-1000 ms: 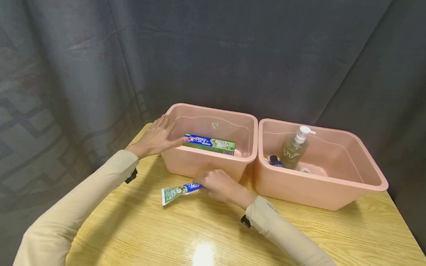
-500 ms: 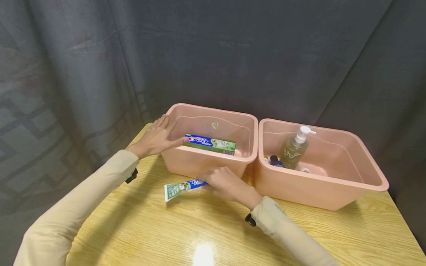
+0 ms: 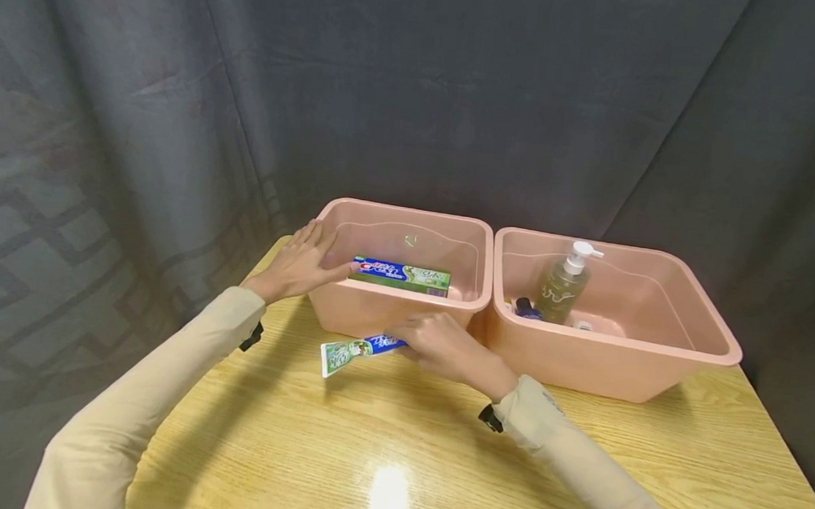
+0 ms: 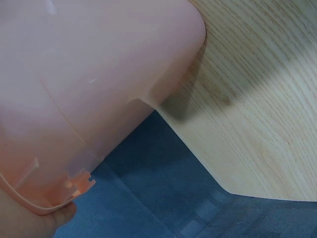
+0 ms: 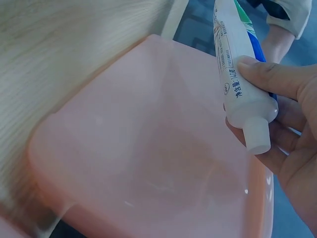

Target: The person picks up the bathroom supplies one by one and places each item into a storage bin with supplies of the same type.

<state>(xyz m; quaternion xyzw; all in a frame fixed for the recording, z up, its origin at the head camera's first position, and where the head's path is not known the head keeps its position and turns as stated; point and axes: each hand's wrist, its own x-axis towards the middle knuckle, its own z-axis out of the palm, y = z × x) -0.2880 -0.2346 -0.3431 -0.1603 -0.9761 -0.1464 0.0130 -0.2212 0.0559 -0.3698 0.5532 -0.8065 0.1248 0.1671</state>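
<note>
My right hand (image 3: 447, 348) pinches a toothpaste tube (image 3: 347, 353) just in front of the left pink bin (image 3: 392, 316). The tube's flat green end points left; its white cap (image 5: 256, 136) shows past the fingers in the right wrist view, with the thumb (image 5: 267, 74) pressed along the tube's side. My left hand (image 3: 296, 266) rests on the bin's left front corner, fingers extended and thumb across the front rim. In the left wrist view only a bit of that hand shows below the rim. A blue and green toothpaste box (image 3: 399, 276) lies inside this bin.
A second pink bin (image 3: 612, 367) stands to the right, close beside the first. It contains a pump bottle (image 3: 563, 289), a dark-capped item (image 3: 527, 310) and a small white thing (image 3: 582, 326). Grey curtain (image 3: 461, 93) hangs behind the wooden table (image 3: 280, 451).
My right hand has moved slightly up and to the right with the toothpaste tube, closer to the left bin's front wall. My left hand has stayed on the bin's corner.
</note>
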